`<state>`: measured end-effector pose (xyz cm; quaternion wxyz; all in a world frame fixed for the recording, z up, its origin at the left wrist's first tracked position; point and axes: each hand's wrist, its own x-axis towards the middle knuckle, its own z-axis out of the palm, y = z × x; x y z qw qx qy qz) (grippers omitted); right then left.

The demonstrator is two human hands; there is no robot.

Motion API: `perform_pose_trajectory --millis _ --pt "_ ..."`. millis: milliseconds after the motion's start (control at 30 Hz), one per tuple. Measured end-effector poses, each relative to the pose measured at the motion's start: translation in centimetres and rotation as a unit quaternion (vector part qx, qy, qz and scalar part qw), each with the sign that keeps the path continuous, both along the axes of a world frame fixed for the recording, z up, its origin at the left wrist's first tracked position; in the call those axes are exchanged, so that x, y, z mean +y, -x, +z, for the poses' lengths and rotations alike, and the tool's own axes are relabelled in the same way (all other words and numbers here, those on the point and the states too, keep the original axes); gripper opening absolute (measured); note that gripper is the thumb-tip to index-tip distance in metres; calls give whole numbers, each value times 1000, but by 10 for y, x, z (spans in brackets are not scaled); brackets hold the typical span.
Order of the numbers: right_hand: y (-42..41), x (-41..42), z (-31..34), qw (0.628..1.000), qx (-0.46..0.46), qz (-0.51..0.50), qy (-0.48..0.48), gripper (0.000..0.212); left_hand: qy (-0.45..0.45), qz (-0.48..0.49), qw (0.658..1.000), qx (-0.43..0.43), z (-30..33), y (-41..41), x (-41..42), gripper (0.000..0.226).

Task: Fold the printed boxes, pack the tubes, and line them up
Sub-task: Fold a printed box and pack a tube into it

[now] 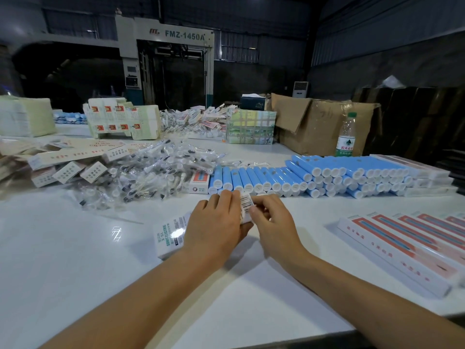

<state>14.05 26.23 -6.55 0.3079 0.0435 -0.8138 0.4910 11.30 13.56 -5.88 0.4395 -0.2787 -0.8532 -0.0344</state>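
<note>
Fingers of both hands, left hand and right hand, apparently pinch the printed box.

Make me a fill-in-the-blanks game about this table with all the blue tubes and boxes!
1. Both hands, left hand and right hand, hold one printed ____.
2. The tubes stacked behind the hands are white and ____.
3. The water bottle has a ____ cap.
4. The finished boxes lie in a row on the person's ____ side.

Missing words: box; blue; green; right
</note>
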Motion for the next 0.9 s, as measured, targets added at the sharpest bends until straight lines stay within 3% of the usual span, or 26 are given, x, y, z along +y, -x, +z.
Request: perform_pose_trajectory --millis 100,133,200,267,333,400,467,600,667,733,800,900 --pt "0 4 4 998 28 -59 -21 19 -17 0 999 -41 3 -1 -1 57" --pt "2 6 5 995 37 -88 2 30 -19 5 998 -51 5 -1 -1 58" --pt "4 12 8 986 -2 -103 135 55 -23 14 997 -66 6 -2 -2 58" --pt "8 13 12 933 -93 0 347 61 -22 11 997 -69 6 -4 -2 60" --pt "9 12 12 830 -175 144 510 59 -10 3 998 -69 6 -4 0 61" --pt "10 12 12 784 -197 220 546 52 -5 5 998 -58 5 -3 2 59" --pt "12 12 9 785 -179 238 544 36 -2 5 999 -43 3 -1 4 59" --pt "14 10 3 861 -133 180 457 11 4 -20 1000 -18 -2 3 6 60" --pt "12 6 -1 928 -111 100 342 7 9 -25 1000 -12 -2 2 7 62" --pt "8 2 -3 985 -65 -2 157 15 22 -18 1000 -6 -2 -1 6 59" --pt "4 -5 -6 999 -35 -39 4 17 43 -13 999 8 -4 -3 6 49" --pt "2 -11 -9 996 -53 -46 -59 27 61 7 998 18 -6 -5 8 47"
